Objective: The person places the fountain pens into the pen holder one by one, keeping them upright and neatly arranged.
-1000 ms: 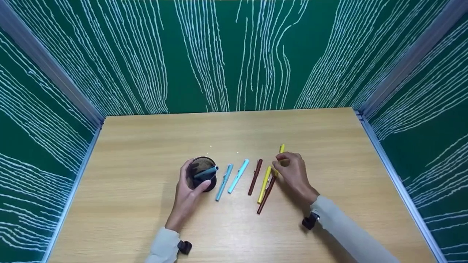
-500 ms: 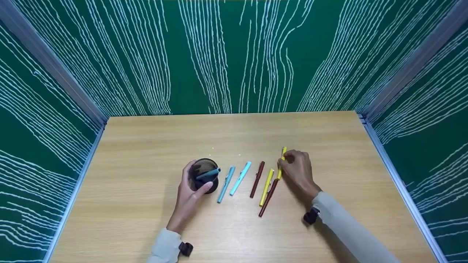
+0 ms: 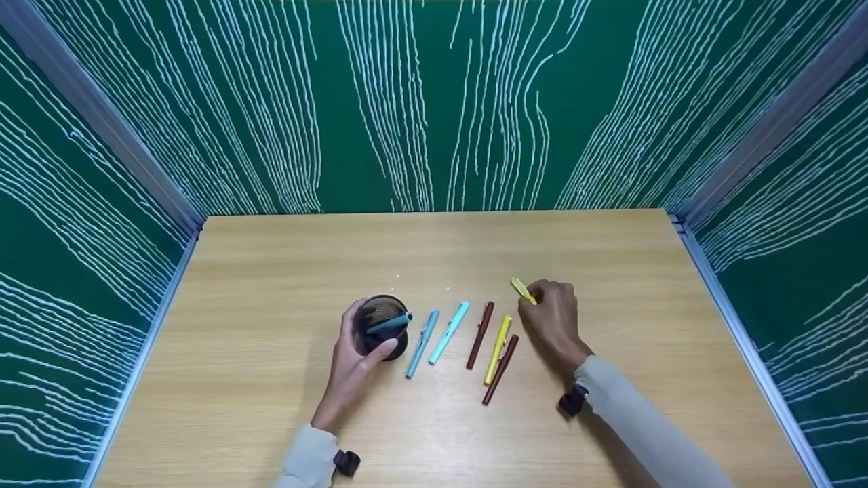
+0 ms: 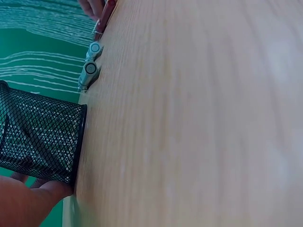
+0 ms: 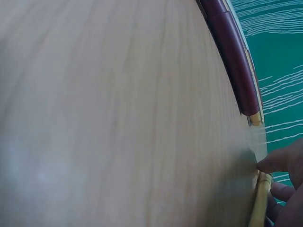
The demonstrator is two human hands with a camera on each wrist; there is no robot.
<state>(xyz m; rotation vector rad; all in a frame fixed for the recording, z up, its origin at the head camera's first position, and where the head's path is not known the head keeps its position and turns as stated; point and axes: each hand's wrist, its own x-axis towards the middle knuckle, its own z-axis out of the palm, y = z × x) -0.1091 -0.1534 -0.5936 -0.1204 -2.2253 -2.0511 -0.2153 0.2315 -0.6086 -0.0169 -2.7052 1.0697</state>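
Note:
My left hand [image 3: 349, 373] grips a black mesh pen cup [image 3: 384, 305] on the table, thumb and fingers round its side; a blue pen [image 3: 388, 323] leans inside it. In the left wrist view the mesh wall [image 4: 42, 132] shows with fingers beneath it. My right hand [image 3: 553, 318] pinches a yellow pen [image 3: 522, 290], whose one end points up and left. The right wrist view has that pen [image 5: 261, 201] between thumb and fingers, low over the table. Left of this hand lie a dark red pen [image 3: 501, 369] and a second yellow pen [image 3: 498, 350], side by side.
Between the cup and the yellow pen lie a blue pen [image 3: 422, 343], a light blue pen [image 3: 449, 333] and another dark red pen [image 3: 480, 335]. The wooden table [image 3: 271, 264] is bounded by green walls [image 3: 447, 102] with white lines.
My right hand has drawn the yellow pen away from the dark red pen's end and turned it, so its far end swings left. The left hand keeps its grip on the cup.

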